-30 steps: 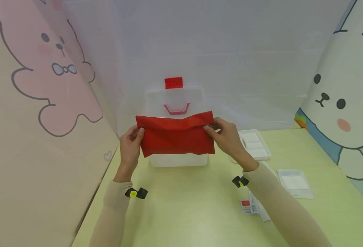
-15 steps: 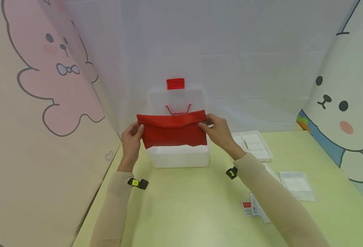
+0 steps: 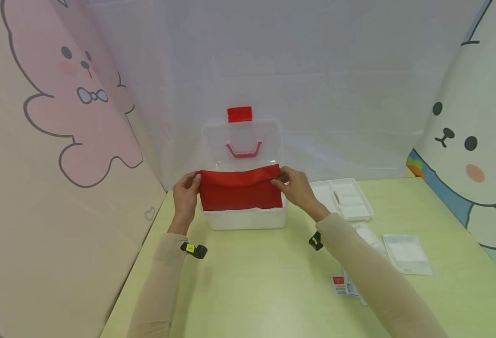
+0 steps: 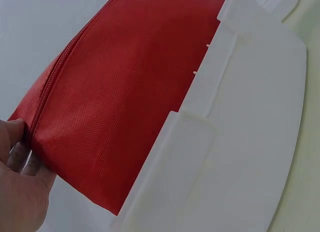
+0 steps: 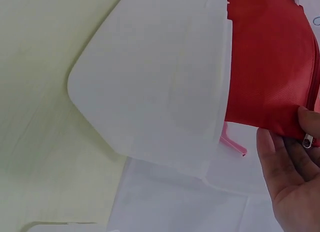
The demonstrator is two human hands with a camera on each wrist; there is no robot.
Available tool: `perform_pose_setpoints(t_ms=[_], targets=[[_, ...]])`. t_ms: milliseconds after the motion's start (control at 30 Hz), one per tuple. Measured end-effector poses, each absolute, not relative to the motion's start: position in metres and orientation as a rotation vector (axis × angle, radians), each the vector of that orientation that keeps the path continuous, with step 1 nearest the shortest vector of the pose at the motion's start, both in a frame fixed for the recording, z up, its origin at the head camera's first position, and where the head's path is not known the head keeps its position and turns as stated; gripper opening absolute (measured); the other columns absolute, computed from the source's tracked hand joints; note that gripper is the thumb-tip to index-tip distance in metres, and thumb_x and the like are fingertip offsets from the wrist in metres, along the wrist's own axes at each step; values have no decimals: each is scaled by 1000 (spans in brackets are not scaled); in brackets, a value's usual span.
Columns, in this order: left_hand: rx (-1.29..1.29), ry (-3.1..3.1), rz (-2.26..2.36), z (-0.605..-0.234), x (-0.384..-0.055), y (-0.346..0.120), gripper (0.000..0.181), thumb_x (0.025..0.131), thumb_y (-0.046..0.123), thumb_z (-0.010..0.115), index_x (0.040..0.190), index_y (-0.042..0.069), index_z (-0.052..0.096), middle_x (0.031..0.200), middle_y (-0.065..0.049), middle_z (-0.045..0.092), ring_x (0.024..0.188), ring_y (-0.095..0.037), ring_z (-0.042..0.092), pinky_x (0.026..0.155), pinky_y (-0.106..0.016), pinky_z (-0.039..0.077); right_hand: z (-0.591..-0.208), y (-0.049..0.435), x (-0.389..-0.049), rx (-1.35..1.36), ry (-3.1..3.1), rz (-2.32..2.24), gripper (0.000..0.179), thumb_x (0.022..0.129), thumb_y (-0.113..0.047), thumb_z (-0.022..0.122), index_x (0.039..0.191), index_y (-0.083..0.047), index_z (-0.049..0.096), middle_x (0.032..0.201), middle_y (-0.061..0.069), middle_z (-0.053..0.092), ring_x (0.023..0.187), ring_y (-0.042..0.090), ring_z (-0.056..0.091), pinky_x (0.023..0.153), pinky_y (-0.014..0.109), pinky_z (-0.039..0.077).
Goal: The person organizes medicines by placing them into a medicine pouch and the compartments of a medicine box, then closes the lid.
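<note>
A red zippered pouch (image 3: 241, 190) is stretched between both hands, its lower edge dipping behind the front wall of a white plastic box (image 3: 248, 219). My left hand (image 3: 186, 197) pinches the pouch's left upper corner, thumb in front. At the opposite corner, beside the metal zipper pull (image 5: 307, 140), my right hand (image 3: 296, 190) pinches the fabric. The zipper (image 4: 55, 72) runs along the upper part in the left wrist view. Behind stands the box's raised clear lid (image 3: 269, 136) with a pink handle (image 3: 244, 150) and a red latch (image 3: 239, 114). The box's inside is hidden.
Right of the box lies a white compartment tray (image 3: 351, 199). Nearer are a clear-wrapped item (image 3: 368, 237), a flat white packet (image 3: 407, 254) and small printed packets (image 3: 339, 285), partly under the right sleeve. A curtain wall (image 3: 336, 94) rises behind the table (image 3: 248, 281).
Both hands first moved the pouch away from me, uncovering the box's front, then lowered it so its bottom edge sank behind the front wall. Both grips stayed on its corners.
</note>
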State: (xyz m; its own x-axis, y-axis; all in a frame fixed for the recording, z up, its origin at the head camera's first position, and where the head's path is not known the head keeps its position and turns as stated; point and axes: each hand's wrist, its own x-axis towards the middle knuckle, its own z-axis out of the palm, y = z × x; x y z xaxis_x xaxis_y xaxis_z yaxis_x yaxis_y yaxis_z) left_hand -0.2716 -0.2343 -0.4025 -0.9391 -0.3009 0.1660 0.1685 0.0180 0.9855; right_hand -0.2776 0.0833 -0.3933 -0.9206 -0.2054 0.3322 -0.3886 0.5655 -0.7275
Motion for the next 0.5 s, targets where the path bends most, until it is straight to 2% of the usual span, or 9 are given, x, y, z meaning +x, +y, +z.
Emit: perform_pose_setpoints(t_ms=[167, 333, 500], targets=[[186, -1972, -1967, -410, -278, -228, 35, 94, 23, 65, 123, 4, 65, 105, 0, 66, 93, -10, 60, 79, -15, 52, -399, 84, -278, 500, -2625, 1318, 26, 92, -15, 65, 115, -3, 61, 101, 15, 73, 93, 28, 71, 87, 44, 55], [208, -1985, -1944, -414, -282, -222, 37, 94, 28, 65, 125, 8, 65, 114, -5, 66, 98, -12, 59, 81, -18, 51, -402, 86, -278, 504, -2650, 1322, 30, 91, -14, 63, 118, -1, 59, 104, 17, 72, 94, 29, 71, 86, 44, 56], [237, -2020, -1880, -417, -283, -216, 35, 95, 29, 63, 126, 11, 65, 119, -8, 66, 100, -13, 57, 84, -21, 49, -408, 90, -277, 521, -2683, 1360, 36, 94, -22, 59, 122, 1, 58, 107, 18, 72, 97, 29, 70, 86, 44, 56]])
